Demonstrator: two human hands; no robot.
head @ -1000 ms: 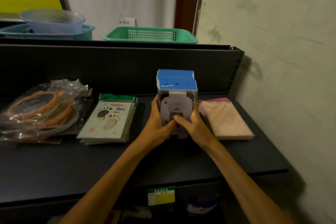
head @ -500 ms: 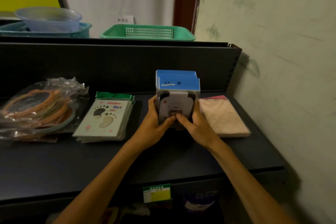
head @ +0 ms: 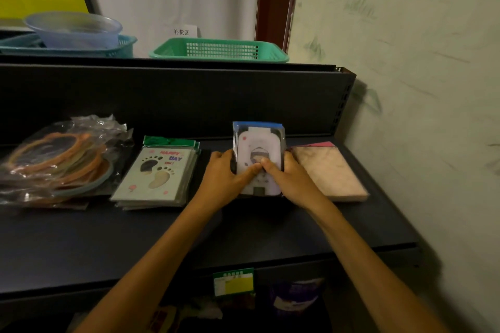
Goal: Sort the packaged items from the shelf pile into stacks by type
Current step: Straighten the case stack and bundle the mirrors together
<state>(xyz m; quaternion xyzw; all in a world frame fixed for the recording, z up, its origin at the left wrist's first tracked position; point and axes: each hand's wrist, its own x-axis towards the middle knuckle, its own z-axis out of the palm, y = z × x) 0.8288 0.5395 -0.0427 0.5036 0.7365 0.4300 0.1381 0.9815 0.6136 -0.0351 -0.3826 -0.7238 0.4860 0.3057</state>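
A stack of blue-topped packets with a white cartoon front (head: 257, 143) lies nearly flat on the dark shelf (head: 81, 246), between two other stacks. My left hand (head: 221, 176) grips its left edge and my right hand (head: 289, 178) grips its right edge, with both thumbs pressed on the top packet. To the left lies a stack of footprint cards with green headers (head: 157, 173). Further left is a pile of orange and green hoops in clear bags (head: 59, 159). Right of my hands sits a stack of beige cloth packs (head: 330, 170).
The shelf's black back panel (head: 173, 100) rises behind the stacks. On top of it stand a green basket (head: 219, 48), a teal basket (head: 119, 46) holding a clear bowl (head: 73, 30), and a small paper sign (head: 184, 31). The wall (head: 419, 89) closes the right side. A price tag (head: 234, 282) hangs on the shelf's front edge.
The blue-topped stack stood upright in both hands before; it has tipped back and come down almost flat onto the shelf. Both hands stayed on its sides.
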